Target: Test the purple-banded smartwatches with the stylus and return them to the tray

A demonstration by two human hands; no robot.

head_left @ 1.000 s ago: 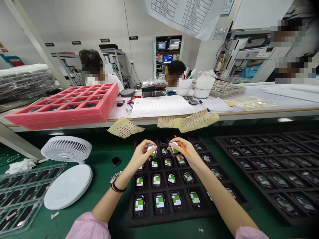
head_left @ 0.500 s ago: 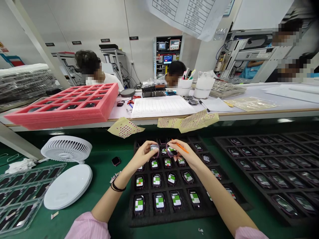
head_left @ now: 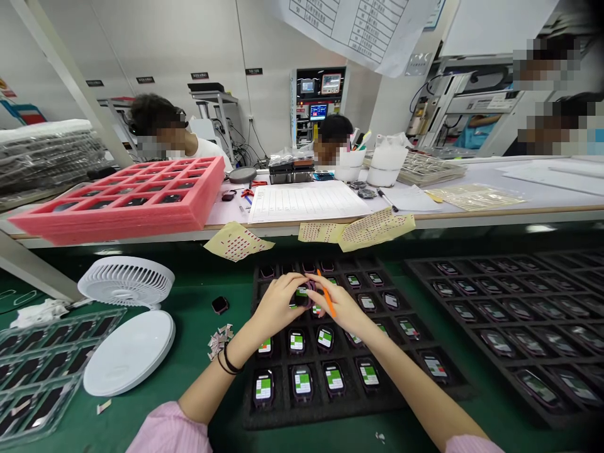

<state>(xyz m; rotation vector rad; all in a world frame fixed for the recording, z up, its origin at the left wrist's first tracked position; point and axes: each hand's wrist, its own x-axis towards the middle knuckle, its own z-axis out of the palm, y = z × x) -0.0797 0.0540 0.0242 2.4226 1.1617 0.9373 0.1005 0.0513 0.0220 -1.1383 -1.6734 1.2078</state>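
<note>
Watch [head_left: 301, 296] is held above the near foam tray [head_left: 325, 419], between the two hands, just right of the left palm. It is gripped by the left hand [head_left: 277, 303], fingers curled over the far side, thumb bent in from the near side; left is the nearer hand. The right hand [head_left: 343, 311] is brought in from the right, fingertips bunched at the watch's right edge, almost meeting the left ones. A purple rim is seen there; whether it belongs to this watch or to a second one cannot be told. Watch's long axis can't be read, as its ends are covered by fingers.

Orange stick [head_left: 326, 294] is pinched among the right fingers, not spread. Its long axis is slanted, far end to the left, near end to the right, set just right of the watch and crossing the knuckles. Exact finger contact is hidden.

Lit watches are seated in tray pockets below. Loose watch [head_left: 219, 306] is left on the green mat [head_left: 193, 371], well apart from both hands, nearer the left.
</note>
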